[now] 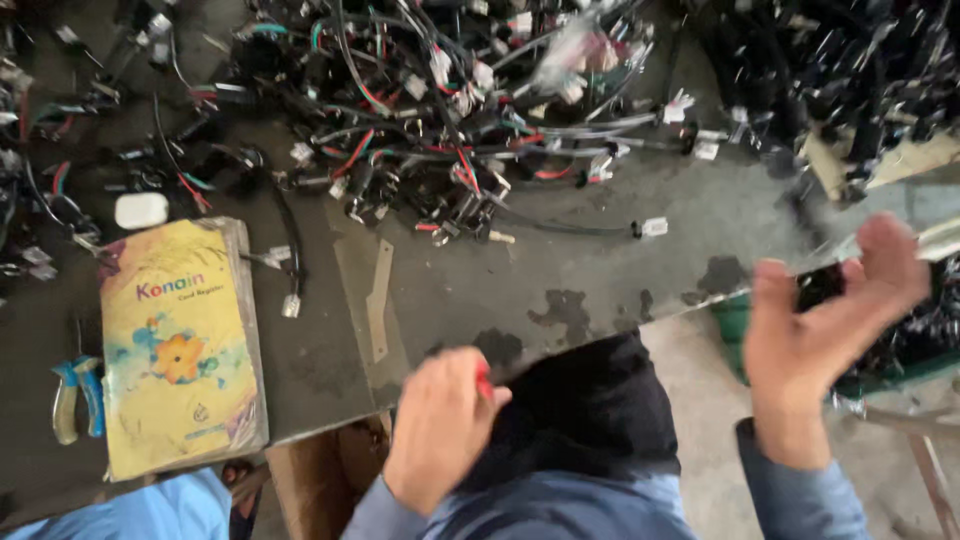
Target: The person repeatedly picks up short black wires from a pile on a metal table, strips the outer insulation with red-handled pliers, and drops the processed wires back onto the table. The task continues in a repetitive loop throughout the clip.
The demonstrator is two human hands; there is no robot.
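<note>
Spreading across the upper frame: a tangled heap of black wire harnesses [450, 110], mostly unsorted, on a worn dark table [560, 270]. Lying at left: a glossy yellow book [180, 345]. Hovering open-fingered at right: right hand [820, 335]. Clenching something small and red at bottom centre: left hand [440, 430].

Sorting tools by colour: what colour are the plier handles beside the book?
Blue and yellowish-green handles on the pliers, left of the yellow book; head view.

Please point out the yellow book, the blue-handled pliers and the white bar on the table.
yellow book [180, 345]: head view, middle of cover.
blue-handled pliers [78, 398]: head view, handles.
white bar [141, 210]: head view, its top face.
</note>
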